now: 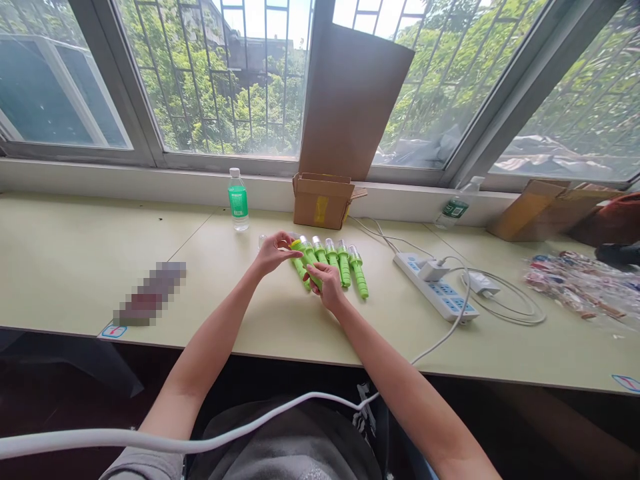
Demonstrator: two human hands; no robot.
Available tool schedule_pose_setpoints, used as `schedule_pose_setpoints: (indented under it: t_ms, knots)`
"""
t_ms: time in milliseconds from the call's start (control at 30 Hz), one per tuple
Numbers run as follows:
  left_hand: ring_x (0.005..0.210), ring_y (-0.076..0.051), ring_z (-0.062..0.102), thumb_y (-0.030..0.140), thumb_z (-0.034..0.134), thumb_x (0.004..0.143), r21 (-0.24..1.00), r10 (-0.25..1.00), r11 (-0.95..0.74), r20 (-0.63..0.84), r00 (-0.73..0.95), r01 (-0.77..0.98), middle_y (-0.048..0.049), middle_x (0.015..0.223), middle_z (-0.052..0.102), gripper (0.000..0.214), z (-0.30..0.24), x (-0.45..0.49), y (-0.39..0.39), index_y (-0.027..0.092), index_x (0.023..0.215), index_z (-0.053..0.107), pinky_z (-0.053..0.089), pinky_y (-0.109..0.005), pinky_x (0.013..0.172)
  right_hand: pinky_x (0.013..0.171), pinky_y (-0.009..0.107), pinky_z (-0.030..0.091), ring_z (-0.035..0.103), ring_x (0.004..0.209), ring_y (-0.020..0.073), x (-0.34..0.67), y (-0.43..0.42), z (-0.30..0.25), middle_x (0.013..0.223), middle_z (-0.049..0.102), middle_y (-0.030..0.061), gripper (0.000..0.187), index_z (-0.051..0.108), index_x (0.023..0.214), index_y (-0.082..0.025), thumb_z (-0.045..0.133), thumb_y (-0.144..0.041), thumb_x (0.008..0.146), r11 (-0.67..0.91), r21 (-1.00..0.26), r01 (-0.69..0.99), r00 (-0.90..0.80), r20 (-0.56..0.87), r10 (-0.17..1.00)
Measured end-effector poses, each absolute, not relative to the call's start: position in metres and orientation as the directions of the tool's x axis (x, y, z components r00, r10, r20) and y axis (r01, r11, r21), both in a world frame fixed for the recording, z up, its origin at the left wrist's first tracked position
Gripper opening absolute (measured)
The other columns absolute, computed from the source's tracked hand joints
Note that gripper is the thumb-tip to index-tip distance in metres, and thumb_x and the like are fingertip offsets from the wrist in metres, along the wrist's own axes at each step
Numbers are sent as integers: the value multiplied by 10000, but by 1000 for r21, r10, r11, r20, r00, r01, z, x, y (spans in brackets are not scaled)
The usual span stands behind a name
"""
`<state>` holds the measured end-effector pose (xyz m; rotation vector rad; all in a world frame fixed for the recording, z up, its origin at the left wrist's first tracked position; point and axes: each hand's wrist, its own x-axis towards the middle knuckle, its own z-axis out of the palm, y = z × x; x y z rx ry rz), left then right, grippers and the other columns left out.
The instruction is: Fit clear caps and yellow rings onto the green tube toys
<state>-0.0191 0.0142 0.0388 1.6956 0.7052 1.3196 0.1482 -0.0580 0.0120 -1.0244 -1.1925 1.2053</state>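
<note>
Over the table's middle, my right hand [329, 283] is wrapped around the ribbed handle of a green flashlight-like stick [309, 255]. The fingers of my left hand [274, 253] close on its yellow upper end, thumb across the front. Several matching green sticks with clear caps [358, 273] lie side by side just right of and behind the held one. Part of another green stick [299, 269] shows beneath my hands. A small clear piece [262, 241] is partly hidden behind my left hand.
A bottle with a green label [239, 200] and a small open carton [323, 201] stand behind. At right are a power strip [436, 288], cables, another bottle [459, 203] and plastic-bagged items [580, 283]. A white cable [250, 427] crosses over my lap. A blurred item [150, 295] lies left.
</note>
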Motion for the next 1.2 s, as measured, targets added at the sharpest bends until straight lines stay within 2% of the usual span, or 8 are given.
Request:
schedule_pose_setpoints:
  t_ms: [100, 200, 300, 433, 533, 700, 867, 1200]
  knots:
    - [807, -170, 639, 413, 856, 524, 876, 843, -479, 477, 248, -57, -36, 910, 617, 498, 37, -16, 14, 166, 775, 504, 550, -324, 688, 391, 256, 304, 422, 420, 105, 148, -60, 9, 637, 622, 53, 374, 638, 693, -173, 623, -543, 745, 243, -965, 102, 42, 249, 968]
    - [785, -154, 635, 393, 855, 540, 870, 846, -491, 488, 214, -43, -31, 925, 604, 484, 35, -13, 13, 168, 808, 521, 544, -302, 668, 578, 299, 431, 577, 690, 207, 147, -61, 6, 786, 658, 92, 322, 681, 820, -197, 591, -506, 796, 365, -849, 382, 172, 454, 874]
    - [780, -141, 627, 377, 859, 539, 862, 833, -503, 501, 234, -55, -20, 947, 577, 500, 34, -12, 12, 175, 843, 518, 545, -290, 660, 659, 318, 429, 581, 818, 245, 147, -60, 5, 880, 657, 106, 301, 679, 906, -204, 568, -471, 821, 370, -796, 479, 213, 514, 831]
    - [781, -132, 620, 396, 853, 545, 870, 826, -490, 484, 289, -58, -1, 928, 547, 529, 34, -14, 11, 187, 884, 506, 548, -284, 666, 530, 284, 325, 449, 529, 160, 148, -60, 5, 564, 517, 30, 355, 581, 636, -206, 508, -467, 866, 361, -847, 390, 152, 446, 882]
    - [770, -128, 618, 425, 840, 557, 871, 831, -490, 478, 283, -35, -2, 924, 550, 524, 35, -14, 11, 190, 883, 503, 541, -273, 658, 482, 276, 266, 367, 460, 125, 149, -59, 6, 490, 437, 6, 437, 468, 528, -203, 480, -462, 879, 356, -887, 294, 123, 404, 906]
    - [710, -101, 614, 439, 832, 567, 877, 841, -479, 472, 264, -42, -8, 998, 543, 532, 36, -12, 8, 197, 882, 479, 512, -239, 592, 473, 278, 255, 352, 451, 119, 148, -59, 8, 484, 427, -2, 422, 472, 541, -204, 478, -455, 880, 356, -888, 291, 127, 405, 906]
    - [743, -124, 625, 450, 824, 578, 873, 837, -487, 471, 280, -16, -3, 932, 565, 509, 34, -12, 10, 192, 852, 482, 509, -240, 597, 484, 284, 265, 371, 455, 128, 148, -61, 10, 477, 414, -1, 416, 483, 545, -208, 483, -458, 878, 361, -871, 334, 132, 422, 897]
    - [798, -164, 632, 427, 843, 558, 857, 839, -512, 486, 245, 56, -9, 866, 573, 471, 32, -13, 13, 182, 831, 548, 505, -250, 582, 452, 279, 247, 364, 431, 118, 148, -58, 5, 472, 460, 13, 449, 488, 509, -202, 506, -479, 862, 325, -904, 277, 143, 373, 917]
